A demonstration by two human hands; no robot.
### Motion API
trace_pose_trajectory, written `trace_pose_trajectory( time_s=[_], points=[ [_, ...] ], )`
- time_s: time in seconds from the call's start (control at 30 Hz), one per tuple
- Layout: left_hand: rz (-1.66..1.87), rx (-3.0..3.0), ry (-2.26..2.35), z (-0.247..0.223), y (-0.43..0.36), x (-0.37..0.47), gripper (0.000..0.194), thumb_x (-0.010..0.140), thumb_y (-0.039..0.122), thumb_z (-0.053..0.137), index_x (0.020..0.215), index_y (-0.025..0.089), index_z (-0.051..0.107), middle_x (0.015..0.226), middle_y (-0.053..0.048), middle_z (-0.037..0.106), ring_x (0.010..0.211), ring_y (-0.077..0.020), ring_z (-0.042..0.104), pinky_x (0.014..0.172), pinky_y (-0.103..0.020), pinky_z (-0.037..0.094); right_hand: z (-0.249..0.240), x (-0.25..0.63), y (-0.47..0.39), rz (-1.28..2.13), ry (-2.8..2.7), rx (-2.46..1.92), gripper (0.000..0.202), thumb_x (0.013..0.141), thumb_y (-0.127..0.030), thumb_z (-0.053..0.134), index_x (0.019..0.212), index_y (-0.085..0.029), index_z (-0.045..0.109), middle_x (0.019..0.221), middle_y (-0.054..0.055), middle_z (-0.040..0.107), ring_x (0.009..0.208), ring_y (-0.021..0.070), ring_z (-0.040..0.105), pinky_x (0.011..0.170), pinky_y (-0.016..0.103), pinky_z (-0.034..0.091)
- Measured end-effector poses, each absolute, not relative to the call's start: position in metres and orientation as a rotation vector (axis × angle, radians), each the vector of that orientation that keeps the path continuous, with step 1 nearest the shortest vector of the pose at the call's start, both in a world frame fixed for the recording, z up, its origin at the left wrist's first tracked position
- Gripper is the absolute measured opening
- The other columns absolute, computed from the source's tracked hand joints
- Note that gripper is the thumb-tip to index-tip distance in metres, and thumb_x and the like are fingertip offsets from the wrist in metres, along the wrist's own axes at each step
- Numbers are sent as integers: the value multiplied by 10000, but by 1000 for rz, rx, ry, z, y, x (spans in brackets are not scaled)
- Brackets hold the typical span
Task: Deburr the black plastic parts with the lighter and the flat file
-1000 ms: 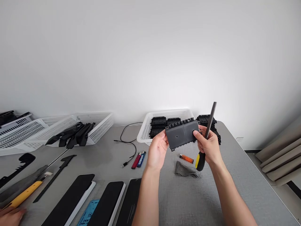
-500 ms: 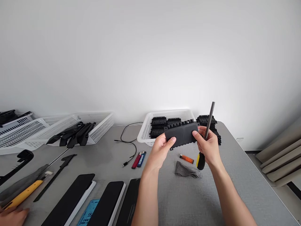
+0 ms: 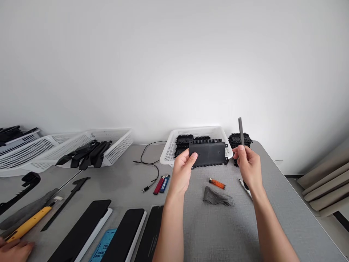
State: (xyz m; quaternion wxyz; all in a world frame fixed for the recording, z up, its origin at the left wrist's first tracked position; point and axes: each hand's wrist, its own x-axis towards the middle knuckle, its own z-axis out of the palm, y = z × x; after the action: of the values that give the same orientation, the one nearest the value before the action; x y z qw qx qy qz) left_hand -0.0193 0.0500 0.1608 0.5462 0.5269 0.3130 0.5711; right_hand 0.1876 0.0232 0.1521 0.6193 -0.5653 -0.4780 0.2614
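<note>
My left hand (image 3: 184,168) grips the left end of a flat black plastic part (image 3: 208,154), thumb across its face. The part has a toothed top edge, small tabs at the right corners and two small round spots on its face. To its right, apart from it, my right hand (image 3: 248,163) is closed around a tool with a flat grey metal blade, which looks like a file (image 3: 241,131). The blade points upward; the handle is hidden behind the hand and wrist. An orange lighter (image 3: 217,183) and a crumpled grey cloth (image 3: 217,197) lie below, between my forearms.
Similar black parts sit in a white basket (image 3: 167,154) and in a stack (image 3: 247,139) beside it. A white slim tool (image 3: 244,188) lies by my right wrist. Left are a cable (image 3: 156,170), two lighters, dark slabs and baskets. Another person's hand (image 3: 16,251) touches a yellow-handled tool.
My right hand has let go of the black part and moved slightly right, still holding the file. The part has turned more level, held by my left hand alone.
</note>
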Motion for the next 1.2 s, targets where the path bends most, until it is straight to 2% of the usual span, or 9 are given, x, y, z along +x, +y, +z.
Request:
trace_pose_trajectory(
  time_s=[0.13, 0.3, 0.53, 0.67, 0.87, 1.2],
  points=[
    [1374, 1262, 714, 162, 50, -18, 404, 900, 401, 656, 1236, 178, 680, 1250, -115, 698, 1240, -285, 598, 1062, -401, 457, 157, 193, 14, 647, -1304, -1306, 543, 960, -644, 450, 669, -189, 508, 579, -29, 394, 543, 110, 321, 507, 263, 237],
    [1408, 1244, 697, 164, 49, -15, 418, 876, 349, 674, 1260, 186, 662, 1292, -116, 680, 1289, -290, 568, 1102, -409, 425, 158, 179, 9, 859, -1528, -1250, 537, 966, -638, 442, 659, -199, 418, 590, -50, 304, 554, 105, 265, 525, 270, 202],
    [1431, 1226, 712, 164, 49, -17, 494, 808, 283, 716, 1286, 182, 641, 1317, -123, 667, 1306, -305, 557, 1092, -412, 443, 152, 160, 17, 826, -1641, -1307, 537, 962, -621, 439, 635, -197, 397, 582, -48, 306, 561, 107, 290, 535, 268, 206],
    [1438, 1214, 701, 166, 49, -17, 492, 783, 266, 731, 1261, 182, 657, 1297, -118, 680, 1293, -298, 569, 1099, -402, 436, 150, 157, 18, 759, -1674, -1348, 554, 971, -613, 411, 609, -194, 436, 539, -43, 341, 528, 109, 310, 534, 275, 213],
    [1433, 1198, 687, 171, 45, -16, 489, 766, 287, 755, 1235, 180, 669, 1278, -120, 687, 1313, -310, 550, 1096, -409, 441, 144, 151, 20, 603, -1672, -1425, 568, 964, -629, 407, 580, -211, 397, 523, -29, 382, 518, 122, 304, 531, 283, 220],
    [1450, 1181, 662, 178, 38, -17, 446, 769, 259, 758, 1198, 165, 683, 1233, -127, 704, 1329, -321, 535, 1109, -427, 434, 142, 147, 21, 578, -1670, -1410, 584, 961, -647, 404, 571, -216, 354, 516, -29, 353, 517, 127, 273, 536, 289, 202]
  ],
)
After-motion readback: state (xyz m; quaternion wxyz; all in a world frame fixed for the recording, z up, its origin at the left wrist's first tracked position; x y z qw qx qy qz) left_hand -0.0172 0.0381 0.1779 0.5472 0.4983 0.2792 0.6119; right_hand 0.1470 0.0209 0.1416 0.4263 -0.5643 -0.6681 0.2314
